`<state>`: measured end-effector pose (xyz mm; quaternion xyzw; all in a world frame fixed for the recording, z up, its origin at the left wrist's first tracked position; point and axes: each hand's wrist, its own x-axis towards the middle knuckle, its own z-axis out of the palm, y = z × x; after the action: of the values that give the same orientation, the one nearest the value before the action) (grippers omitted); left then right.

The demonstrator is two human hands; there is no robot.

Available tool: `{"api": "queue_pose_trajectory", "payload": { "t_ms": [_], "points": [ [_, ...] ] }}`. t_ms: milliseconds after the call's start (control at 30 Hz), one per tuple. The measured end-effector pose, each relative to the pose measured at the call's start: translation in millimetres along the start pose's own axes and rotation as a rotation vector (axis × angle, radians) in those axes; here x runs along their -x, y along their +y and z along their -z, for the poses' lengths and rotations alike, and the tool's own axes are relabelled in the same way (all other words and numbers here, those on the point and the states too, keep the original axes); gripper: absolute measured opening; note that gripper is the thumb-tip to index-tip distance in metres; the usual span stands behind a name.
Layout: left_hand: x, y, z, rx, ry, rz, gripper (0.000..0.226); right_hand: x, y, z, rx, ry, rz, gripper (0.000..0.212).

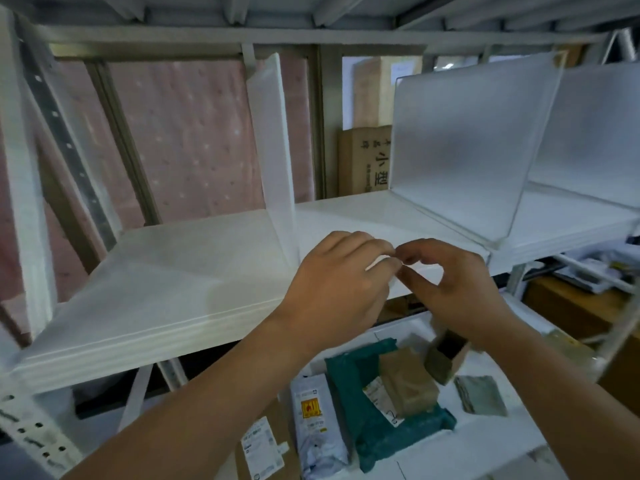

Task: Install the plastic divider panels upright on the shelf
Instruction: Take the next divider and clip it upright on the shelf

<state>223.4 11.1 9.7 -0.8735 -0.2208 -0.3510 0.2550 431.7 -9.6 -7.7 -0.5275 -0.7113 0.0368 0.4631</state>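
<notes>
Showing the head view, the only one supplied: both hands meet at the front lip of the white shelf [194, 289], between two standing divider panels. The left hand [334, 282] has its fingertips drawn together, and the right hand [450, 289] curls thumb and forefinger toward them; the two sets of fingertips nearly touch over a small pale piece at the shelf edge, too small and blurred to identify. Whether either hand actually clamps that piece cannot be told. Of the task's own things, the centre divider panel [273, 150] stands on the shelf just left of the hands, seen almost edge-on and leaning slightly in this wide-angle picture, while the right divider panel [464, 140] stands upright farther right, its frosted face turned toward the camera. A further translucent sheet appears to lie flat on the left half of the shelf, though this is uncertain. Below, a lower shelf carries a green mailer [374, 424], a brown parcel [405, 386], a white labelled pouch [317, 417] and a small open carton [446, 355]. Judged as risk: the pale piece could slip from the fingertips and drop among the parcels below, since it is handled beyond the shelf lip; and the left forearm, passing close beside the centre panel's front corner, could knock it over if that panel is not yet fixed.
</notes>
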Motion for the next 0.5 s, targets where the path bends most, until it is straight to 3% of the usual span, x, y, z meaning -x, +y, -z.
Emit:
{"api": "queue_pose_trajectory", "payload": {
  "t_ms": [233,500],
  "points": [
    [-56,33,-47,0.065,0.005,-0.026,0.026,24,49,61,-0.016,-0.071,-0.178,0.017],
    [-120,74,-105,0.037,-0.045,-0.029,0.025,26,112,135,0.037,-0.120,-0.224,0.019]
  ]
}}
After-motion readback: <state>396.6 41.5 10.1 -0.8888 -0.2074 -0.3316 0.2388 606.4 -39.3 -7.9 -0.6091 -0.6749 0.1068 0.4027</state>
